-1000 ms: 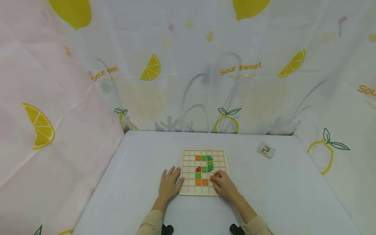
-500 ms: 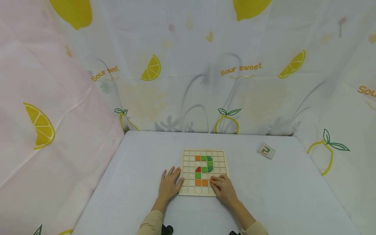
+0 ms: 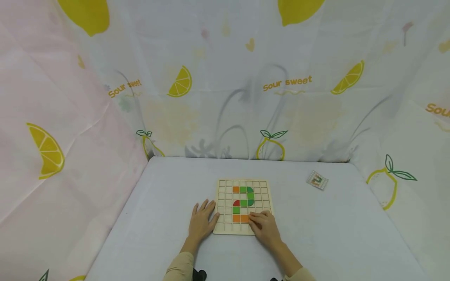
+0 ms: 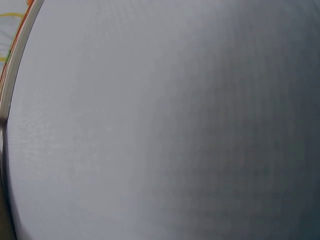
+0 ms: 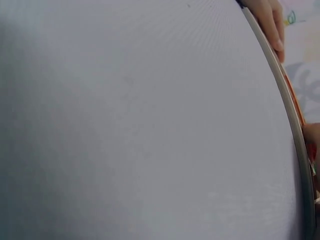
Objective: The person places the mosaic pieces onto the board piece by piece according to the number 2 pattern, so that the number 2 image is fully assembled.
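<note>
A light wooden grid board (image 3: 225, 227) lies on the white table. Green, red and orange tiles on it make a shape like a 2; two orange tiles (image 3: 236, 218) sit in its bottom row. My left hand (image 3: 201, 223) rests at the board's left edge, fingers spread. My right hand (image 3: 266, 227) is over the board's lower right part, thumb and forefinger pinching a small orange tile at the end of that bottom row; the fingers mostly hide it. In the right wrist view, the board's edge (image 5: 287, 97) and my left hand (image 5: 269, 20) show.
A small card (image 3: 317, 180) printed with a grid and a similar 2 shape lies at the table's back right. White table (image 3: 168, 187) surrounds the board. A lemon-patterned cloth (image 3: 225, 78) hangs behind and along the sides.
My right hand has shifted slightly left and down, bringing the pinched orange tile to the end of the bottom orange row. My left hand stays at the board's edge.
</note>
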`<action>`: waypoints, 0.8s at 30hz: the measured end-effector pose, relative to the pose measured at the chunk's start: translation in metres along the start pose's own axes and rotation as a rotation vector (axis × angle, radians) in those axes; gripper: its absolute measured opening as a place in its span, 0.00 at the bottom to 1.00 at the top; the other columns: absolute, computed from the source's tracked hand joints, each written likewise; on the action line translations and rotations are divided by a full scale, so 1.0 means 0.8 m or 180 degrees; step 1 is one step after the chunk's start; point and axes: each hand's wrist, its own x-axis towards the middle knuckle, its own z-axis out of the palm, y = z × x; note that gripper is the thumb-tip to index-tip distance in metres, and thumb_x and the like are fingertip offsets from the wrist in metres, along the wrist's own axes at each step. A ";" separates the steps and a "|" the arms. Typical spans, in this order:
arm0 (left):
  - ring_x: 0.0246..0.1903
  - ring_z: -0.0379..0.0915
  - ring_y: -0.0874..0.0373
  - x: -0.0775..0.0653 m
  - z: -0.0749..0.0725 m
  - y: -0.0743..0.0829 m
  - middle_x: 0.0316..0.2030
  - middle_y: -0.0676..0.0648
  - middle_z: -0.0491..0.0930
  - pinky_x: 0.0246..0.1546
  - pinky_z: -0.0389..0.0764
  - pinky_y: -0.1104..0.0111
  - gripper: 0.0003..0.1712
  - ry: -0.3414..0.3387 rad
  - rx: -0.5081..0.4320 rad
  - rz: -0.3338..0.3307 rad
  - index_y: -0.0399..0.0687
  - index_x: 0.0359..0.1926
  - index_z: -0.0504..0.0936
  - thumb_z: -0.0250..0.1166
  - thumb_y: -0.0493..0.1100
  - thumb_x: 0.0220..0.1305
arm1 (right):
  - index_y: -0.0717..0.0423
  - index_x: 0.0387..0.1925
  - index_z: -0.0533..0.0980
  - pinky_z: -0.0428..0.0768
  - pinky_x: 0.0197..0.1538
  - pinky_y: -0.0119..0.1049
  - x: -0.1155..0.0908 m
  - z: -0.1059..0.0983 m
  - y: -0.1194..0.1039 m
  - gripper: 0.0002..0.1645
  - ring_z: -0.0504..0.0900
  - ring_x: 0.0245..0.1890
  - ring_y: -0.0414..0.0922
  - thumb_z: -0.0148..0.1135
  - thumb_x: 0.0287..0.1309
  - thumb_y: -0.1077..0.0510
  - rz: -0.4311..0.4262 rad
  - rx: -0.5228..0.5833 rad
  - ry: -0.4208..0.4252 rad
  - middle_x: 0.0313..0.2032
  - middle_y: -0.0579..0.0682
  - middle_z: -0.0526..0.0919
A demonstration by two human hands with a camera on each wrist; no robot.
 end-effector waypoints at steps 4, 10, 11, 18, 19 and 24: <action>0.61 0.67 0.47 0.000 0.000 0.000 0.56 0.46 0.77 0.66 0.56 0.46 0.26 0.0021 -0.0031 0.0004 0.42 0.56 0.78 0.60 0.51 0.61 | 0.59 0.27 0.86 0.72 0.31 0.34 0.004 0.003 -0.001 0.14 0.74 0.30 0.42 0.77 0.33 0.57 -0.0021 -0.0068 0.0089 0.31 0.49 0.87; 0.61 0.67 0.47 0.000 0.002 0.001 0.56 0.46 0.77 0.65 0.56 0.46 0.26 0.0033 -0.0044 0.0024 0.42 0.56 0.78 0.59 0.51 0.61 | 0.59 0.24 0.85 0.73 0.30 0.34 0.006 0.004 -0.003 0.10 0.75 0.29 0.43 0.77 0.33 0.61 -0.0018 -0.0123 0.0154 0.29 0.49 0.87; 0.61 0.67 0.47 0.000 0.002 0.001 0.56 0.46 0.77 0.65 0.56 0.46 0.26 0.0040 -0.0034 0.0029 0.42 0.56 0.78 0.59 0.52 0.61 | 0.59 0.24 0.85 0.74 0.31 0.34 0.006 0.004 -0.002 0.09 0.75 0.29 0.43 0.77 0.34 0.62 -0.0016 -0.0122 0.0132 0.29 0.49 0.87; 0.61 0.67 0.47 0.001 0.002 0.001 0.56 0.46 0.77 0.65 0.57 0.46 0.26 0.0062 -0.0022 0.0045 0.42 0.56 0.78 0.59 0.51 0.61 | 0.58 0.27 0.85 0.74 0.34 0.35 0.003 0.003 0.002 0.08 0.75 0.32 0.43 0.74 0.39 0.64 -0.0069 -0.0039 -0.0004 0.32 0.48 0.86; 0.61 0.67 0.47 0.001 0.002 0.001 0.56 0.46 0.77 0.65 0.56 0.46 0.26 0.0058 -0.0022 0.0040 0.42 0.56 0.78 0.59 0.51 0.61 | 0.58 0.27 0.85 0.74 0.33 0.34 0.003 0.003 0.002 0.08 0.75 0.32 0.43 0.74 0.39 0.65 -0.0072 0.0008 0.0003 0.33 0.48 0.87; 0.61 0.67 0.48 0.000 0.002 -0.002 0.55 0.46 0.78 0.65 0.57 0.46 0.26 0.0061 0.0005 0.0028 0.43 0.56 0.78 0.60 0.52 0.61 | 0.59 0.28 0.85 0.73 0.32 0.31 0.002 0.004 0.002 0.09 0.74 0.31 0.42 0.74 0.38 0.65 -0.0025 0.0175 0.0062 0.34 0.49 0.87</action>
